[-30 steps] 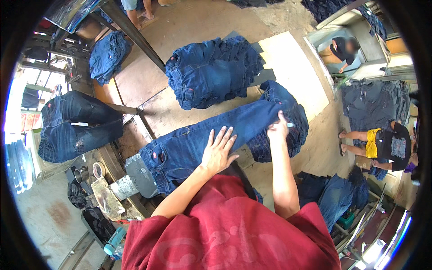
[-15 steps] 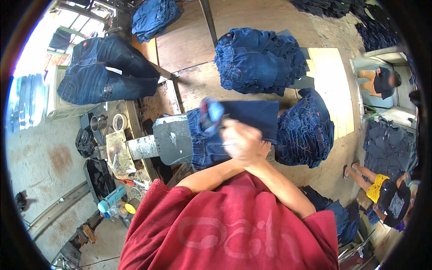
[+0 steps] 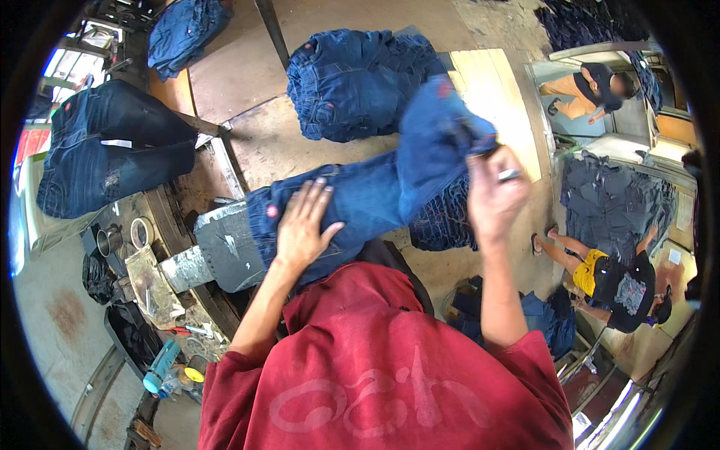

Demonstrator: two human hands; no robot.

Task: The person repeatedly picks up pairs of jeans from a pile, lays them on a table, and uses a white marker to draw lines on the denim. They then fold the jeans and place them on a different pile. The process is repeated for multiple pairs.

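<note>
Jeans [image 3: 366, 199] I'm handling lie mid-view, waist end twd 9 o'clk w/ a small red patch [image 3: 271, 211], far leg end raised twd 1-2 & blurred. L hand [image 3: 302, 229], just 9-side of centre, is pressed flat on them nr the waist, fingers straight & a bit apart, thumb out twd 3. R hand [image 3: 499, 196], btwn 2 & 3, has fingers curled in & clamped on the edge of the raised leg end; it's blurry there, & a small pale thing [image 3: 510, 175] shows at the knuckles, can't tell what. Dark grey board [image 3: 231, 251] sticks out past the waist twd 9, on a pale scuffed arm [image 3: 184, 268]; can't tell if the jeans go round the board or just sit on top. Big denim pile [image 3: 360, 90] at 12, another stack [image 3: 441, 225] at 3, partly behind the raised leg. Dark-blue pair [image 3: 112, 150] spread out btwn 9 & 10, denim heap [image 3: 187, 34] btwn 10 & 11. Tape roll [image 3: 141, 232] & metal mug [image 3: 109, 240] abt 9, blue bottle [image 3: 161, 367] nr 8. More denim [image 3: 534, 319] at 4. Person in yellow shorts [image 3: 611, 281] btwn 3 & 4, bent by dark clothes [image 3: 611, 199]; person in tan trousers [image 3: 589, 90] at 2. My red shirt [image 3: 386, 360] fills 6.
</note>
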